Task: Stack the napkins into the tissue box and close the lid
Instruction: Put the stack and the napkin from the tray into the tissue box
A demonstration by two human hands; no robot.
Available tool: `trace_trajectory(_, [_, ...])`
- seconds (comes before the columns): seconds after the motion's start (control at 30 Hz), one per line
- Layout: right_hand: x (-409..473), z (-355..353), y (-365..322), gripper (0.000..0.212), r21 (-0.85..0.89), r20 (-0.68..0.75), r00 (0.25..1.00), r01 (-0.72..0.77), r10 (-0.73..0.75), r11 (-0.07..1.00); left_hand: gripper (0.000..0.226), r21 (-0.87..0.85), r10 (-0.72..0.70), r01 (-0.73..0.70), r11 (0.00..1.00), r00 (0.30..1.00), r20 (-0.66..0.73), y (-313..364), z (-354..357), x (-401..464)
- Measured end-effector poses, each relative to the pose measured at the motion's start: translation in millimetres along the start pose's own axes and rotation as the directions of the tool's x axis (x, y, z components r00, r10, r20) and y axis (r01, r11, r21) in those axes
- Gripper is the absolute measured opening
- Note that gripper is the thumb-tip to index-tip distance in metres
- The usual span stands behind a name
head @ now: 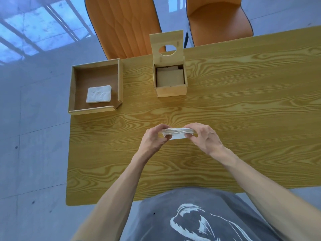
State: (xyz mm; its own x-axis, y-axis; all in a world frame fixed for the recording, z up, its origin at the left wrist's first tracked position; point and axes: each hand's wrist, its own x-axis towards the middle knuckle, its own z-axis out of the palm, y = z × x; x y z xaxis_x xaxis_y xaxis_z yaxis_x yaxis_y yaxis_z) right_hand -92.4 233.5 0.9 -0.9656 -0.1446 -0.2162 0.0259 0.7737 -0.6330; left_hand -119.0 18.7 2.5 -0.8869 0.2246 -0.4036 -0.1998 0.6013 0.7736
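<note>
Both hands hold a thin stack of white napkins (177, 133) just above the middle of the table. My left hand (153, 140) pinches its left end and my right hand (204, 137) pinches its right end. Farther back stands the wooden tissue box (171, 91), open, its lid (167, 45) with an oval hole tipped upright behind it. Inside the box a loose wooden plate lies flat. A second pile of white napkins (99, 93) rests in a shallow wooden tray (94, 111) at the table's left edge.
The yellow wood-grain table (243, 110) has its left edge just beside the tray. Two orange chairs (125, 26) (218, 20) stand behind the far edge. Grey floor lies to the left.
</note>
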Motion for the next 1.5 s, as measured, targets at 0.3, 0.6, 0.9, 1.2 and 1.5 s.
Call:
trace_trajectory(0.3, [59,-46,-18,0.038,0.156,-0.125,0.992,0.009,0.01,0.988,0.038,-0.252,-0.035,0.015,0.968,0.996,-0.077,40,-41,47])
trace_trajectory(0.6, [149,-101,-51,0.037,0.218,-0.303,0.953,0.049,0.02,0.975,0.035,-0.204,0.047,-0.12,0.972,0.942,-0.333,90,-86,116])
trace_trajectory(0.9, [174,-89,-47,0.032,0.186,-0.373,0.917,-0.076,0.142,0.98,0.032,-0.135,-0.063,0.009,0.991,0.914,-0.401,97,-84,143])
trace_trajectory(1.2, [181,-82,-39,0.023,0.212,-0.306,0.922,-0.175,0.236,0.961,0.035,-0.079,-0.136,0.114,0.99,0.9,-0.415,84,-76,151])
trace_trajectory(1.5, [193,-74,-36,0.036,0.183,-0.304,0.889,-0.297,0.341,0.937,0.035,-0.176,-0.208,0.149,0.973,0.894,-0.397,90,-71,162])
